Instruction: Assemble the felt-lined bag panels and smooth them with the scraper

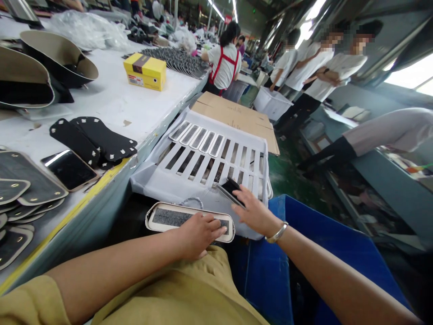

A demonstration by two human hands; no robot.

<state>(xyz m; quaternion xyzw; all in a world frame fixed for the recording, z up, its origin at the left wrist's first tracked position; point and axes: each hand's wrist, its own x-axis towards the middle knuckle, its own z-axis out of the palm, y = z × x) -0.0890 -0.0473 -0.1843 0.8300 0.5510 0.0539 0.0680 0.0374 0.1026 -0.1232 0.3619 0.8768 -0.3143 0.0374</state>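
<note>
My left hand (199, 234) rests palm down on a long flat piece (169, 217) with a grey felt middle and a cream rim, pressing it against my lap. My right hand (253, 210) reaches over the edge of an overturned white slatted crate (209, 158) and pinches a small dark tool with a metal blade (230, 189). A silver bracelet sits on my right wrist.
A white workbench (111, 104) runs along my left with black shaped pieces (93, 140), a phone (69, 169), a yellow box (145, 71) and stacked grey pieces (20, 189). Cardboard (233, 117) lies behind the crate, a blue bin (304, 253) stands at my right. Other people stand at the back.
</note>
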